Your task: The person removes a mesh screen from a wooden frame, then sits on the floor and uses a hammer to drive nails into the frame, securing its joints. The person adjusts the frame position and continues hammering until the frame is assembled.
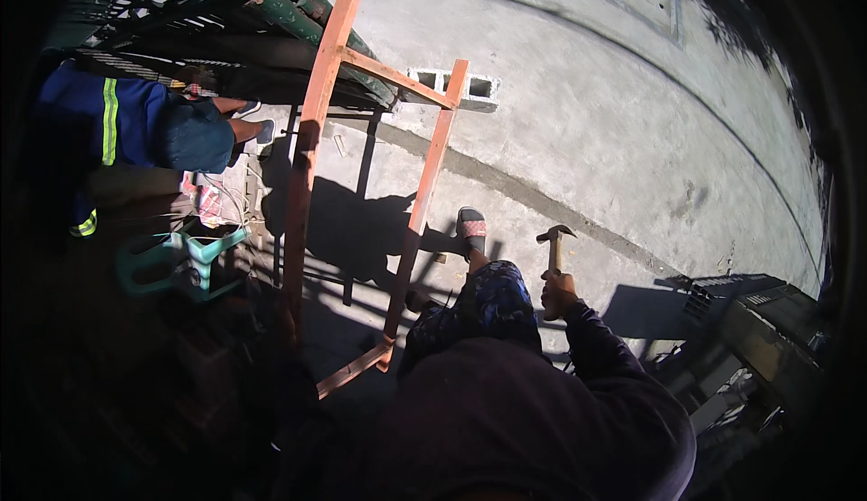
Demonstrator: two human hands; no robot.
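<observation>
My right hand (558,294) is closed around the wooden handle of a claw hammer (554,253), held up to the right of my legs with its metal head at the top. Left of my legs stands a reddish wooden frame (423,196): two long beams joined by a crosspiece (397,78) at the far end and another (352,371) at the near end. My left hand (287,322) is in deep shadow by the near part of the left beam; its fingers cannot be made out. A small dark piece sticks out from that beam's far half.
A person in blue clothing (135,122) with reflective stripes is at the left, near a green plastic stool (194,262). Green metal pipes (293,13) and a hollow concrete block (479,88) lie beyond the frame. Dark boxy objects (768,320) stand at the right.
</observation>
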